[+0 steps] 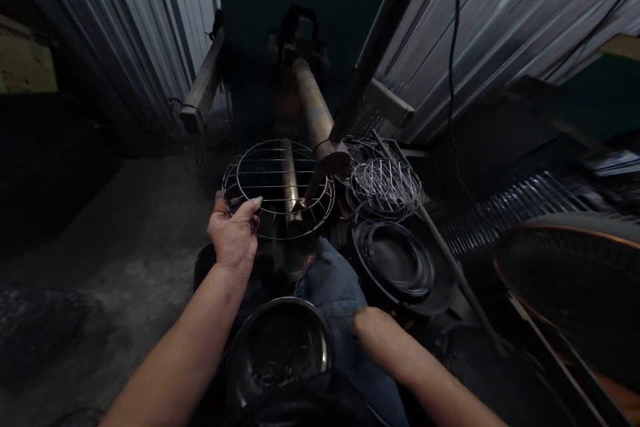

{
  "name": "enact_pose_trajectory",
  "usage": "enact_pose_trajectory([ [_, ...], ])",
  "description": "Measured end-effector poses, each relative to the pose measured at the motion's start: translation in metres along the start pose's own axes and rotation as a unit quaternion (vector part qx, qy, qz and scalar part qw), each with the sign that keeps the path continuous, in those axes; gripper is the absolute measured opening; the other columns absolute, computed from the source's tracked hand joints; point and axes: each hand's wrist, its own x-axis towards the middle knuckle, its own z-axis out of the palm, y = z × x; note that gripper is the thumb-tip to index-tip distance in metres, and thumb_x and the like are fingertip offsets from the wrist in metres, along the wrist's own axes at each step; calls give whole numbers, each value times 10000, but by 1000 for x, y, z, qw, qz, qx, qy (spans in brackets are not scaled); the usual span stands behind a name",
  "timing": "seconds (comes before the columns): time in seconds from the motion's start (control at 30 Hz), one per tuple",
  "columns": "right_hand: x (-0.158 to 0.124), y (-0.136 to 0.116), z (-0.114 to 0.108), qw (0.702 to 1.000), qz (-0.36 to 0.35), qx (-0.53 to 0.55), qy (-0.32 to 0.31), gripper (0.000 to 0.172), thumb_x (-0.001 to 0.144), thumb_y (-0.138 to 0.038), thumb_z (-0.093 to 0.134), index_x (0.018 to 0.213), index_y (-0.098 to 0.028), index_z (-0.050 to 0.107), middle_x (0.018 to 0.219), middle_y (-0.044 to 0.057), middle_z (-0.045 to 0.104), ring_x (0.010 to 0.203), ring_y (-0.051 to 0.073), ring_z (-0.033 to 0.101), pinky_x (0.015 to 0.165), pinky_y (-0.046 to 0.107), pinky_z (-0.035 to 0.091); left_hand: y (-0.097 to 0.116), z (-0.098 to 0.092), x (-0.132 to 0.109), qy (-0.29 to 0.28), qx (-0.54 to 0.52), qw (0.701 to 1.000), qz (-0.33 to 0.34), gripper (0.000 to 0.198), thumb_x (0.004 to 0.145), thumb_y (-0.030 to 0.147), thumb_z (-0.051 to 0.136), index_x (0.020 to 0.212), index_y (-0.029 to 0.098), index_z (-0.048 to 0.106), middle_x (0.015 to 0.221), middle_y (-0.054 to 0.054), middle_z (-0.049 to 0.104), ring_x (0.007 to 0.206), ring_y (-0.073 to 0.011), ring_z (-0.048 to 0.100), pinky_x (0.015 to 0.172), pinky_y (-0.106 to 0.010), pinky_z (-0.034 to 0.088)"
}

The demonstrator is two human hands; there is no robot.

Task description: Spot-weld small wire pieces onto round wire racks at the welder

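A round, bare-metal wire rack [265, 186] has at least 2 rings, parallel crossbars spanning the smaller one and short wires joining it to the wider; it sits roughly level, its near-left edge in the left hand [234, 230].

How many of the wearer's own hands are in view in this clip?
2. The left hand grips the near left edge of a round wire frame; the right hand is by the denim-clad leg, its fingers hidden.

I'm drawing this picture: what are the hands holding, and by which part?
The left hand holds the rack by its near-left edge. Whether the right hand holds anything can't be told.
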Motion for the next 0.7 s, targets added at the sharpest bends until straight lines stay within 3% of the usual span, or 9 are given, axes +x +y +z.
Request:
enact_pose_trajectory([
  [0.07, -1, -4, -12, 997, -44, -15, -60, 238, 582, 12, 540, 445, -181, 569, 484, 17, 580, 446, 119, 512, 462, 234, 326, 0, 3, -3, 1, -3, 1000, 3, 485, 452, 179, 842, 830, 192, 539, 726, 67, 513, 526, -56, 473, 467, -193, 361],
  [0.13, 12, -16, -29, 993, -98, 18, -68, 247, 651, 10, 513, 587, -177, 661, 611, 36, 655, 565, 140, 593, 540, 230, 391, -1, 5, -6, -2, -4, 1000, 8, 495, 443, 180, 847, 826, 194, 534, 721, 72, 509, 525, -56, 476, 473, -196, 366],
  [0.23, 52, -43, -49, 973, -124, 172, 88, 205, 797, -120, 546, 820, -197, 735, 753, 36, 710, 712, 163, 649, 677, 248, 467, -3, 9, -10, -3, -2, 1000, 14, 498, 451, 185, 845, 836, 197, 530, 728, 73, 523, 522, -57, 483, 480, -200, 376],
  [0.33, 94, -67, -50, 916, -70, 315, 239, 177, 844, -215, 563, 838, -212, 740, 744, 21, 702, 707, 166, 646, 684, 262, 496, -3, 12, -12, 0, 4, 1000, 24, 483, 459, 181, 838, 835, 188, 536, 727, 68, 540, 523, -64, 492, 484, -208, 391],
  [0.43, 118, -84, -35, 867, -21, 406, 287, 144, 825, -236, 603, 836, -200, 742, 659, 6, 657, 606, 153, 619, 589, 251, 503, -2, 13, -12, -2, 11, 999, 40, 468, 473, 184, 837, 841, 180, 547, 727, 63, 544, 536, -74, 508, 485, -213, 403],
  [0.57, 121, -94, -21, 814, -25, 479, 327, 162, 837, -271, 622, 923, -204, 741, 804, 25, 690, 628, 147, 645, 574, 249, 533, -1, 12, -10, -9, 23, 999, 39, 472, 493, 190, 833, 885, 181, 570, 766, 49, 567, 552, -76, 525, 487, -208, 405],
  [0.7, 118, -94, -17, 815, -39, 463, 346, 164, 840, -266, 623, 933, -217, 748, 831, 25, 703, 679, 155, 666, 648, 270, 562, -5, 11, -9, -19, 18, 999, 38, 454, 504, 194, 830, 880, 182, 576, 777, 41, 576, 552, -73, 529, 493, -201, 406],
])
